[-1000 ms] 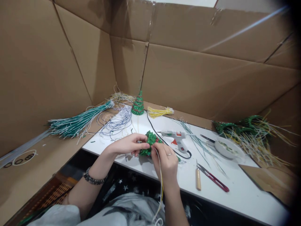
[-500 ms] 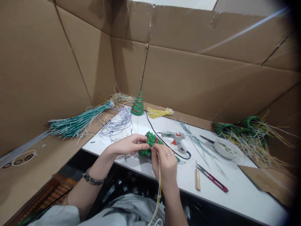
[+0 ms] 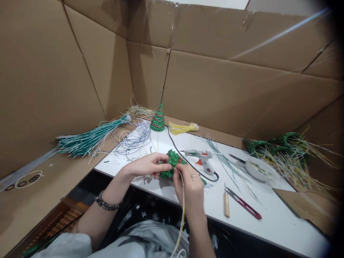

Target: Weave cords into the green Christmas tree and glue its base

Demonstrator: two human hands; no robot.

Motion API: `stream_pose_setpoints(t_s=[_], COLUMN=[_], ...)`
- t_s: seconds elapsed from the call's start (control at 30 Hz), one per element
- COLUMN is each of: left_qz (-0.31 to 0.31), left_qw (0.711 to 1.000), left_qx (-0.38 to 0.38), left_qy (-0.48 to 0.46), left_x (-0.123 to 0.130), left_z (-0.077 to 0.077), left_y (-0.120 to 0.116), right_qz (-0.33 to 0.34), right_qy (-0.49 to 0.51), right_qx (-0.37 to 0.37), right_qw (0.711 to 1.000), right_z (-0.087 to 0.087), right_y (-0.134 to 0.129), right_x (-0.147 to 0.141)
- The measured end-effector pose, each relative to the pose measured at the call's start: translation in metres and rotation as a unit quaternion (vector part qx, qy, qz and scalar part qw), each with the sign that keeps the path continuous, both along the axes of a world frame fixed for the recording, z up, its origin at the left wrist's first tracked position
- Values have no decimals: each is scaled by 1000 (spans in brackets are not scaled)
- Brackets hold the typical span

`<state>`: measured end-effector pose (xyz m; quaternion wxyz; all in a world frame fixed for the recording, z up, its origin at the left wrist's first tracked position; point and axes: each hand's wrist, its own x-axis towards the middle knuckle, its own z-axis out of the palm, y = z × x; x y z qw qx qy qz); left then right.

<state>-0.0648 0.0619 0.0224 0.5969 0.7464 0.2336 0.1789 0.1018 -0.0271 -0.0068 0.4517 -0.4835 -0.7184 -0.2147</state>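
Head view, hands holding green beaded piece [image 3: 168,173]

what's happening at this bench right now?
A person is working on a green beaded piece with both hands. The left hand steadies it, while the fingers of the right hand pinch at it, with white and yellow strands hanging below. A small green tree stands behind, and the glue gun, awl and red snips lie on the table, out of hand.
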Motion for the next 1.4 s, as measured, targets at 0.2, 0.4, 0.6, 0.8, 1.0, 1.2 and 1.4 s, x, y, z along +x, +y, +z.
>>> stream_pose_setpoints(t_s=[0.2,0.4,0.6,0.8,1.0,1.2,1.4], left_qz=[-4,-4,-9,-1,-5,-11,-14], left_qw=[1000,1000,1000,1000,1000,1000,1000], left_qx=[-1,-4,-5,-9,-5,-3,5], left_qy=[4,-1,-9,-6,-13,-5,-5], left_x=[0,0,0,0,0,0,1], left_z=[1,-4,-2,-2,-6,-4,-4], left_y=[-1,2,3,3,4,3,4], right_qz=[10,21,20,12,19,-2,-4], right_qy=[2,12,22,-18,-30,-13,-14], right_qx=[20,16,7,30,33,44,39], right_qw=[1000,1000,1000,999,999,999,999], right_z=[-2,-2,-1,-3,-1,-3,-5], right_y=[2,2,2,3,3,6,7], right_x=[0,1,1,2,2,0,-1])
